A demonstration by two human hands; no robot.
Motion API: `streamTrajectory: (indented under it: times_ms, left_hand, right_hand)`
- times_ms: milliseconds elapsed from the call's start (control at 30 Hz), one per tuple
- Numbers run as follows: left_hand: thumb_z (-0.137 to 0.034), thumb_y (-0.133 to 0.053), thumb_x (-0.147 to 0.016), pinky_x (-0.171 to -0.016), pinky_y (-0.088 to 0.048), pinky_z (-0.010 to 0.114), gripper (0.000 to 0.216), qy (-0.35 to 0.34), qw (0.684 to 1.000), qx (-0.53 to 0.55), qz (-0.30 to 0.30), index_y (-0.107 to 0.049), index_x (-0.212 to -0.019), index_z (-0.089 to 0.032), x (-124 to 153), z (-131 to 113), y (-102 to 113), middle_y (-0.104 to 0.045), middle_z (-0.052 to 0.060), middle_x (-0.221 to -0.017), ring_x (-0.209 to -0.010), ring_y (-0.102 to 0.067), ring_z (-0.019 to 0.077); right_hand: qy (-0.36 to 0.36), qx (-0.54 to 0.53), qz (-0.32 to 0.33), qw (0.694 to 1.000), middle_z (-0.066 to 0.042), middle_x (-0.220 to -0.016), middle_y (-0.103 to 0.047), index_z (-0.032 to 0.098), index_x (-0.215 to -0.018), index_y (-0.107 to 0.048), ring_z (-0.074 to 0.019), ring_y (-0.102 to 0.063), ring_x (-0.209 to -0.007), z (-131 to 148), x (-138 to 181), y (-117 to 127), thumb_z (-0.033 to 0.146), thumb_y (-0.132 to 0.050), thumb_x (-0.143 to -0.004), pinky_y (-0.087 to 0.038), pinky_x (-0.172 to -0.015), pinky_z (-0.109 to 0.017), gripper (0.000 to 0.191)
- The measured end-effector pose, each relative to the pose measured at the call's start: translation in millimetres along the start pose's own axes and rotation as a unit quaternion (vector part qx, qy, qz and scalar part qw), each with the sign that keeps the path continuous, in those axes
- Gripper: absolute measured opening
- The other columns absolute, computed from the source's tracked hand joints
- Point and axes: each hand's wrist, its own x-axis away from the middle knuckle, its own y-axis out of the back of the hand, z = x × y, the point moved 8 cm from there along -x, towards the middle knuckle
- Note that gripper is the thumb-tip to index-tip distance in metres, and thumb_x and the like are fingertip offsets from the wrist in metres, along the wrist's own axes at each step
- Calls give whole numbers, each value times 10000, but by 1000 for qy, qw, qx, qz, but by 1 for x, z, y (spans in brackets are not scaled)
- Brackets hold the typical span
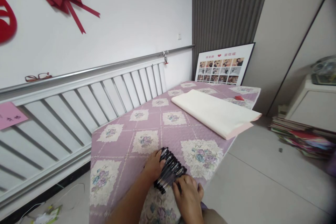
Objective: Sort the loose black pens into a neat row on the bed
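Note:
A tight row of several black pens [170, 169] with clear barrels lies slantwise on the purple floral tablecloth [154, 126]. Against the row's left side, my left hand [154, 164] has its fingers curled and pressed on the outer pens. On the right side my right hand [188, 194] grips the row, its fingers bent over the lower right edge. The pens are squeezed between both hands. Some fingertips are hidden by the hands themselves.
Farther back on the table lies a folded cream sheet [212, 110], with a small red paper piece [239, 98] behind it. A white radiator [126, 91] runs along the left. At the back leans a photo board [223, 64]; stacked papers [299, 136] sit at right.

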Motion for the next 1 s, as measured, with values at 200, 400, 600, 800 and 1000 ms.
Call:
streamTrajectory:
  times_ms: [200, 400, 600, 800, 1000]
  left_hand:
    - [-267, -423, -859, -1050, -245, 224, 430, 3, 1000, -1, -17, -445, -1284, -209, -4, 2, 5, -441, 53, -1353, -1235, -393, 169]
    - [-266, -474, -843, -935, -355, 247, 197, 46, 998, -7, -43, -532, -1020, -203, -3, 9, 11, -532, 54, -1149, -1044, -506, 162]
    - [-292, -541, -818, -866, -374, 217, 136, 59, 997, -3, -59, -559, -903, -187, -3, 12, 16, -558, 45, -1050, -958, -525, 144]
    - [-295, -524, -828, -844, -379, 216, 162, 78, 995, -3, -62, -615, -870, -169, -13, 20, 20, -603, 44, -988, -964, -538, 152]
    - [-313, -518, -814, -808, -380, 249, 215, 104, 992, -23, -68, -663, -823, -153, -25, 33, 31, -642, 63, -947, -933, -559, 184]
  right_hand:
    - [2, 3, 1, 1000, -17, -857, -628, 264, -757, -622, -232, -537, -909, -2, 1, -1, 333, -530, -814, -243, -918, -481, 129]
    - [1, 4, -9, 1000, -15, -843, -630, 266, -749, -625, -232, -549, -904, -3, -1, 1, 344, -523, -812, -267, -909, -460, 143]
    - [-7, -9, 4, 1000, -19, -852, -636, 266, -758, -623, -231, -536, -915, -2, -1, 0, 328, -510, -825, -236, -921, -481, 146]
    - [-2, -5, -15, 1000, -8, -817, -636, 266, -739, -622, -225, -555, -882, -2, -1, 3, 320, -512, -811, -256, -900, -459, 142]
    - [-4, -15, -10, 1000, -16, -838, -646, 269, -761, -618, -223, -543, -891, -4, 0, 2, 315, -509, -818, -247, -901, -456, 132]
